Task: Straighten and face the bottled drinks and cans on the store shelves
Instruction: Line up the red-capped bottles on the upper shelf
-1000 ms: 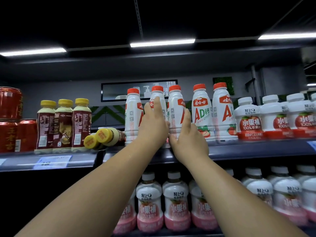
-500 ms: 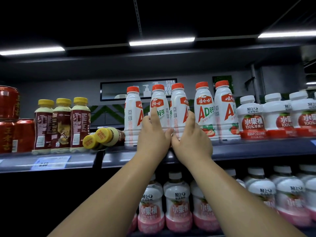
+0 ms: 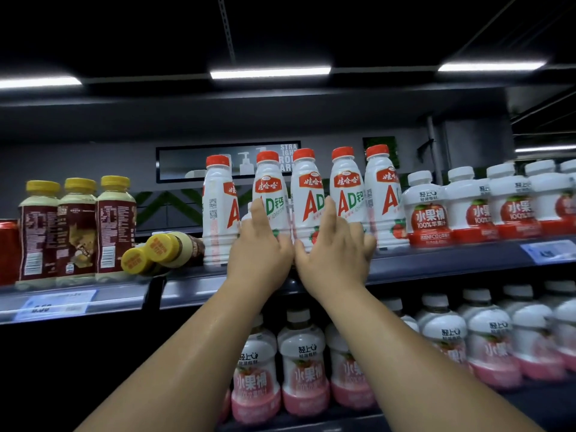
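Second bottle (image 3: pixel 269 188) now label-forward in left hand (image 3: pixel 260 257) grip, third (image 3: pixel 307 194) in right hand (image 3: pixel 335 260); toppled bottles (image 3: pixel 162 249) beside

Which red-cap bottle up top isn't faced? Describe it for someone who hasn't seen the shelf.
On the upper shelf, find the row of five white red-capped bottles. It is the leftmost bottle, beside the toppled yellow-capped bottles. Unlike its neighbours, it shows a QR code, its logo turned aside.
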`<action>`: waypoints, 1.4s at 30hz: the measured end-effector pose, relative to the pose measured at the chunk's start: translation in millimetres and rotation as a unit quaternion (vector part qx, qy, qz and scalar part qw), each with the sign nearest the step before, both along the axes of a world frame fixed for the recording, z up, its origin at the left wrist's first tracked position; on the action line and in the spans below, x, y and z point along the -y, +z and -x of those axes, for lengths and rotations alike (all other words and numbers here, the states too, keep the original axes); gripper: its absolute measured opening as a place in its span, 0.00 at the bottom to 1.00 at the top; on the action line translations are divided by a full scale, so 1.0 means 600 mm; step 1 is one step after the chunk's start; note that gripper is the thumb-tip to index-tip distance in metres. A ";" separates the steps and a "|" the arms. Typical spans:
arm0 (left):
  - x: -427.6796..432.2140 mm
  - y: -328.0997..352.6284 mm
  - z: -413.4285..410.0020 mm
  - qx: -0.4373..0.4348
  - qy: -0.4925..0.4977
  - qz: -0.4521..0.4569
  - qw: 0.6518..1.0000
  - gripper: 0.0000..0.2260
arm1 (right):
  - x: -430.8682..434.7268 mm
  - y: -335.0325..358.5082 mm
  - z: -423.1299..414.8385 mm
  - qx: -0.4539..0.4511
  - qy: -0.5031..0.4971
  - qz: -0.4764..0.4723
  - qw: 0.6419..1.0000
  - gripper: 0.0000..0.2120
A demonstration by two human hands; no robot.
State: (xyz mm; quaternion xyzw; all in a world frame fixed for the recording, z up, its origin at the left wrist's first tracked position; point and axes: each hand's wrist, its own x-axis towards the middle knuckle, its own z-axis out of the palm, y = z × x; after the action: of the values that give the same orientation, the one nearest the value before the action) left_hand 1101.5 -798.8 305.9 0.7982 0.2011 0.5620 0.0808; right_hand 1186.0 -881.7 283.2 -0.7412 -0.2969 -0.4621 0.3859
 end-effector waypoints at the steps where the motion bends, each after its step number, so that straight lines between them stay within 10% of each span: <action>1: 0.001 0.001 0.000 -0.001 -0.002 0.000 1.000 0.31 | 0.000 -0.003 0.000 -0.002 -0.007 0.012 1.000 0.41; 42: -0.011 -0.001 0.026 -0.040 -0.054 -0.013 0.998 0.28 | 0.000 -0.018 -0.014 0.029 0.043 -0.079 0.996 0.29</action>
State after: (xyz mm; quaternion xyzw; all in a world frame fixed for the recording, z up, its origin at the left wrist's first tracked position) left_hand 1086.0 -792.5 305.1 0.8309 0.1535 0.5268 0.0922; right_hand 1194.7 -881.7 272.2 -0.6815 -0.3016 -0.4883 0.4540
